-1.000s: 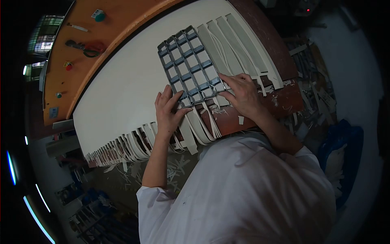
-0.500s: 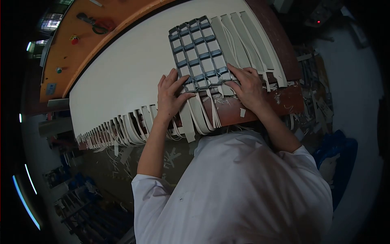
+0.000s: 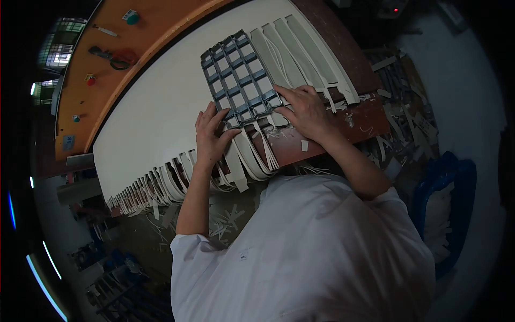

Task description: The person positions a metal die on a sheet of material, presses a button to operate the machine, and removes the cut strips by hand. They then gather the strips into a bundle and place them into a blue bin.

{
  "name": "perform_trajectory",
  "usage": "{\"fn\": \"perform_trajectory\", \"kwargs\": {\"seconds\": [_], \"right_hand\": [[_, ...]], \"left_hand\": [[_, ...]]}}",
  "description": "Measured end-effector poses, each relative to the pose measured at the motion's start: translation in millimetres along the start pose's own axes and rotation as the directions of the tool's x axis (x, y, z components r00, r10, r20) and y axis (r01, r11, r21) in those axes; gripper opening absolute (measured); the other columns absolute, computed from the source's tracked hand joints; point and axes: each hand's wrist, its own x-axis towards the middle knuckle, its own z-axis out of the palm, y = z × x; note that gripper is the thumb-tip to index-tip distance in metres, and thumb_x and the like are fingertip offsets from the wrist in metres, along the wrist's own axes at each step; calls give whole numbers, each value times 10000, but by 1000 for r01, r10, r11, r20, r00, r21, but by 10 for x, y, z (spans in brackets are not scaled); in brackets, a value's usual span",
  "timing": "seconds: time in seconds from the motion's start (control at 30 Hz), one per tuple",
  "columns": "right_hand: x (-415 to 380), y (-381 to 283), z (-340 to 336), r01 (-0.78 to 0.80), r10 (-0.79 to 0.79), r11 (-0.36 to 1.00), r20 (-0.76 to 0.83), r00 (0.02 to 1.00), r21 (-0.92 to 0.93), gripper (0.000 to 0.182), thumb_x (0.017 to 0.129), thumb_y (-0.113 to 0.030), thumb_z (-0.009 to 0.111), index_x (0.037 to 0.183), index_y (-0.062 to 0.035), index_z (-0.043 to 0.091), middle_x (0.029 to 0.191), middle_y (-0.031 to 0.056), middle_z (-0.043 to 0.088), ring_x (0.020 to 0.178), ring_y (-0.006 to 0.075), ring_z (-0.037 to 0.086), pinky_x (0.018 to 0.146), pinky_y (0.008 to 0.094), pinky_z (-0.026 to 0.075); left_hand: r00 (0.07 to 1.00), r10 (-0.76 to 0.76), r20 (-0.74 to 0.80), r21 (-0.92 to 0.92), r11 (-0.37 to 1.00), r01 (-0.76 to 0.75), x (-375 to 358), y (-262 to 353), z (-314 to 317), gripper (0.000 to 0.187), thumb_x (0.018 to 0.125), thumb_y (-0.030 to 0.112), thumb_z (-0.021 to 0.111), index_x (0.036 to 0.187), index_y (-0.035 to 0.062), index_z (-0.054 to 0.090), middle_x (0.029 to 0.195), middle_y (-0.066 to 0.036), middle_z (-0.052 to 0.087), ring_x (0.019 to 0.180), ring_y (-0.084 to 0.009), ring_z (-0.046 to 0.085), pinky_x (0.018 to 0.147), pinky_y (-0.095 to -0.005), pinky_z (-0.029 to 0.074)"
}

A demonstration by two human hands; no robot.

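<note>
1. Head view: the gridded metal cutting die (image 3: 245,80) lies on the white sheet (image 3: 155,107), close to the sheet's slotted near edge and just beside the long cut slots on the right. Its near end faces the person.
2. The left hand (image 3: 210,134) has its thumb and index finger closed on the die's near left corner, thumb at the near edge, the other fingers spread beside the frame. The right hand (image 3: 308,112) takes the near right corner between index finger and thumb. How hard either presses cannot be told.
3. The die looks stiff and fairly heavy for its open build, so it should slide or turn as one piece. Its thin walls are probably hard on the fingertips, perhaps sharp underneath; the outer frame near the corners is the sound hold, with fingertips kept out from under the walls.
4. The sheet seems soft and smooth, likely to shift or dent under a dragged edge. The loose strips (image 3: 237,173) hanging over the brown board (image 3: 292,147) look limp and could snag.
</note>
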Motion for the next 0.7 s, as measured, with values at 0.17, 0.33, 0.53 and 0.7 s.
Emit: {"fn": "perform_trajectory", "kwargs": {"seconds": [0.17, 0.33, 0.53, 0.7], "right_hand": [[-27, 50, -58, -65, 77, 981, -59, 995, 182, 520, 886, -153, 728, 1357, -30, 544, 1189, 146, 713, 1092, 333, 658, 1000, 440, 477], [-60, -19, -190, -138, 125, 971, 76, 989, 194, 491, 920, -135, 667, 1384, -39, 536, 1272, 131, 685, 1200, 313, 613, 1068, 414, 420], [-80, -16, -136, -58, 52, 996, 99, 994, 62, 448, 926, -154, 657, 1359, -76, 571, 1234, 133, 664, 1192, 318, 594, 1090, 438, 375], [-75, -1, -115, -22, 21, 1000, 102, 995, 9, 476, 921, -197, 683, 1370, -92, 566, 1236, 145, 651, 1183, 325, 594, 1080, 441, 381]], "left_hand": [[1000, -8, 15, -37, 999, 8, 0, 9, -36, 647, 729, 267, 879, 1321, 133, 653, 1500, -209, 503, 1461, -345, 393, 1219, -534, 233], [1000, -20, -9, -35, 999, 20, -4, -3, 7, 653, 719, 274, 882, 1317, 141, 655, 1492, -206, 511, 1459, -335, 398, 1220, -535, 231], [1000, 5, -10, -12, 1000, -5, 1, -32, 15, 658, 711, 288, 884, 1314, 155, 657, 1486, -201, 517, 1447, -335, 414, 1214, -541, 240], [999, 30, -43, -1, 1000, -30, -6, -28, 22, 653, 729, 326, 876, 1319, 165, 648, 1468, -188, 535, 1428, -343, 435, 1206, -542, 256]]}}
